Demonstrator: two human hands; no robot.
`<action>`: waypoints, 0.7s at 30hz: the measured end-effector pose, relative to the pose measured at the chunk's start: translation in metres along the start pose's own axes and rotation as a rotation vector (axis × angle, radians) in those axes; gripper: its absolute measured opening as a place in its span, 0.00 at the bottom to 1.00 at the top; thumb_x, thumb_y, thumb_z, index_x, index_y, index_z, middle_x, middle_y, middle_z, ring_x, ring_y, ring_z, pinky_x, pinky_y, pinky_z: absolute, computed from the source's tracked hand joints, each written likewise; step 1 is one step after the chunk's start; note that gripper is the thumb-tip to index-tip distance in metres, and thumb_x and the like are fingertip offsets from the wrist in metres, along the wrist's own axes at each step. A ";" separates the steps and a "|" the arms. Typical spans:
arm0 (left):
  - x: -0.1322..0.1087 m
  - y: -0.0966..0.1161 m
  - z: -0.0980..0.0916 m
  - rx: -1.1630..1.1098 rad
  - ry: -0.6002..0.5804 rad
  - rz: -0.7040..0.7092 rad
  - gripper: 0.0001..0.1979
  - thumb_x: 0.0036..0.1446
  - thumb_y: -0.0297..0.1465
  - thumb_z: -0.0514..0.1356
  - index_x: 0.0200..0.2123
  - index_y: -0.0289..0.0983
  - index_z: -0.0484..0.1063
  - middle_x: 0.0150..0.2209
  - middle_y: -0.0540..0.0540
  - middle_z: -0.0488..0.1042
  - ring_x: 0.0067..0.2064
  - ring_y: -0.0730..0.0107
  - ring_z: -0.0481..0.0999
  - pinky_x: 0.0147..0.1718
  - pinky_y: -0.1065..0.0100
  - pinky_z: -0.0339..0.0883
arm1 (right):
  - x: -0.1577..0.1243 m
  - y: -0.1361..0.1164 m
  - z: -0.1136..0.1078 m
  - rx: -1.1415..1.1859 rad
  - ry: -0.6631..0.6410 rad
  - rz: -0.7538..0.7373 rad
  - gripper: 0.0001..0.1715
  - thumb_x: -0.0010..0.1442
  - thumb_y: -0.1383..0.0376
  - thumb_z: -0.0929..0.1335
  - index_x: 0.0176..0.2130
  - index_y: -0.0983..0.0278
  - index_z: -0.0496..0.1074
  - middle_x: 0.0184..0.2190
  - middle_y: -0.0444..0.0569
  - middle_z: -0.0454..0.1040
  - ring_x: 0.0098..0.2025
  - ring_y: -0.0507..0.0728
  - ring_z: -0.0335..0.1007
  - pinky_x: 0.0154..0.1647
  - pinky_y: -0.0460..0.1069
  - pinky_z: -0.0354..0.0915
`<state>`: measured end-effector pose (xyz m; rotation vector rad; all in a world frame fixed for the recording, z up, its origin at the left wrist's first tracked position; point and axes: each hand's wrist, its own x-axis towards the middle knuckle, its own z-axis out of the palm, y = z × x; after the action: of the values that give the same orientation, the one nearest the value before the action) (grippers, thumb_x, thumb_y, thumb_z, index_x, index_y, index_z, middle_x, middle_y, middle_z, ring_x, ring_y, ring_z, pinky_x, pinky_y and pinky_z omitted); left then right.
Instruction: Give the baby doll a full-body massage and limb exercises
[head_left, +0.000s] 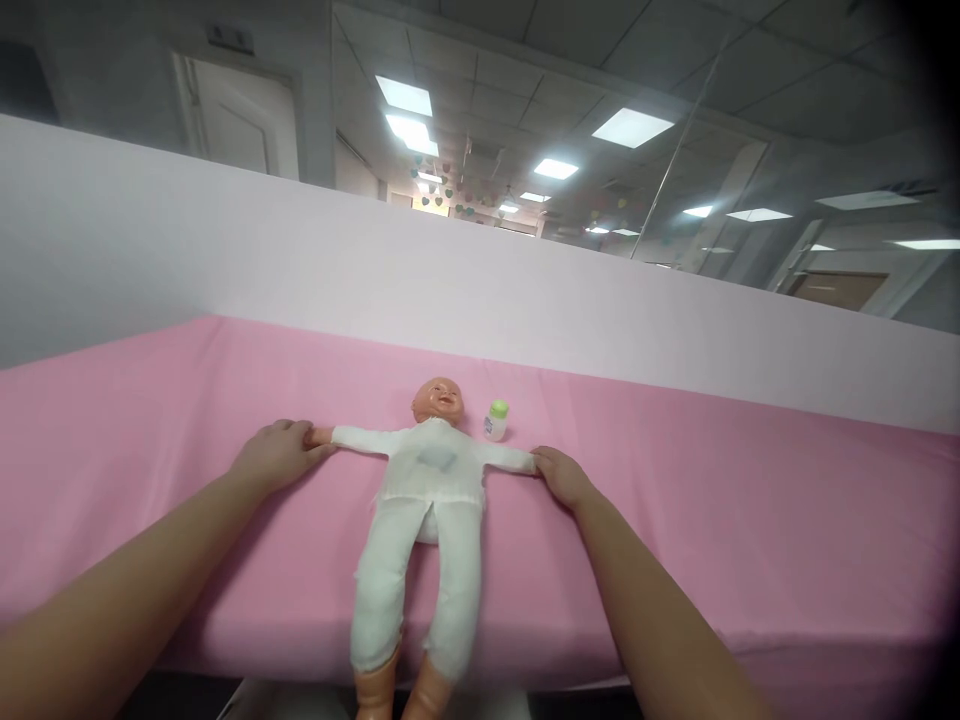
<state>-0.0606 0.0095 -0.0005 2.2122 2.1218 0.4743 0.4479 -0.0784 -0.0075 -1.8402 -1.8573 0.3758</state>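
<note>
A baby doll (435,478) in a white long-sleeved top and white trousers lies on its back, arms stretched out to both sides. My left hand (276,456) is closed on the doll's hand at the left, whose fingers partly show. At the other side, my right hand (562,476) is closed around the end of the doll's other sleeve, and the doll's hand there is hidden. A small bottle with a green cap (495,421) stands beside the doll's head, apart from my hands. The doll's bare feet reach past the front edge.
A pink cloth (720,520) covers the surface under the doll. Behind it rises a low white partition (450,290), with a glass pane or mirror above it. A white door (244,120) shows at the upper left.
</note>
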 end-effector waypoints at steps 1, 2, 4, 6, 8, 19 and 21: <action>0.001 0.000 -0.001 -0.026 -0.010 -0.011 0.40 0.52 0.64 0.53 0.50 0.36 0.76 0.54 0.29 0.75 0.55 0.34 0.72 0.46 0.51 0.67 | -0.003 0.002 -0.004 0.058 -0.033 -0.010 0.20 0.66 0.62 0.59 0.46 0.64 0.77 0.46 0.52 0.79 0.47 0.59 0.74 0.47 0.51 0.66; 0.001 0.000 -0.002 -0.042 -0.016 -0.012 0.39 0.52 0.64 0.54 0.49 0.37 0.76 0.53 0.30 0.75 0.55 0.34 0.73 0.45 0.52 0.67 | -0.006 0.005 -0.008 0.111 -0.063 -0.021 0.19 0.63 0.64 0.61 0.47 0.63 0.77 0.46 0.51 0.79 0.47 0.59 0.75 0.46 0.51 0.66; -0.001 0.002 -0.006 -0.079 -0.021 -0.018 0.36 0.50 0.63 0.56 0.44 0.38 0.77 0.49 0.32 0.77 0.51 0.37 0.76 0.43 0.55 0.67 | -0.010 0.009 -0.012 0.196 -0.097 -0.034 0.21 0.58 0.65 0.64 0.49 0.62 0.77 0.46 0.51 0.80 0.46 0.60 0.75 0.45 0.51 0.67; -0.003 0.003 -0.009 -0.138 -0.015 -0.032 0.33 0.49 0.61 0.59 0.41 0.38 0.78 0.45 0.35 0.79 0.46 0.43 0.78 0.39 0.59 0.67 | -0.011 0.014 -0.013 0.254 -0.093 -0.030 0.22 0.54 0.66 0.66 0.48 0.63 0.77 0.44 0.51 0.80 0.45 0.61 0.75 0.44 0.52 0.67; -0.006 0.004 -0.012 -0.198 -0.002 -0.049 0.31 0.50 0.59 0.60 0.43 0.38 0.77 0.43 0.39 0.81 0.42 0.48 0.79 0.36 0.62 0.67 | -0.007 0.018 -0.011 0.300 -0.068 -0.018 0.20 0.52 0.66 0.67 0.45 0.63 0.77 0.40 0.51 0.79 0.42 0.62 0.74 0.43 0.53 0.66; 0.002 -0.001 0.001 -0.934 -0.011 -0.111 0.36 0.40 0.50 0.75 0.50 0.37 0.76 0.40 0.40 0.83 0.35 0.54 0.83 0.31 0.64 0.74 | -0.002 0.030 -0.013 0.596 -0.103 0.083 0.28 0.48 0.64 0.77 0.50 0.61 0.76 0.38 0.46 0.76 0.40 0.57 0.73 0.43 0.51 0.67; 0.005 -0.004 0.003 -1.000 0.008 -0.139 0.36 0.38 0.49 0.76 0.48 0.36 0.78 0.37 0.40 0.83 0.33 0.55 0.82 0.28 0.65 0.73 | -0.005 0.031 -0.016 0.665 -0.120 0.119 0.31 0.48 0.63 0.79 0.52 0.62 0.75 0.35 0.45 0.76 0.37 0.56 0.73 0.40 0.51 0.68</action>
<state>-0.0640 0.0149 -0.0036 1.4613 1.4724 1.1898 0.4827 -0.0840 -0.0115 -1.4803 -1.4433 1.0250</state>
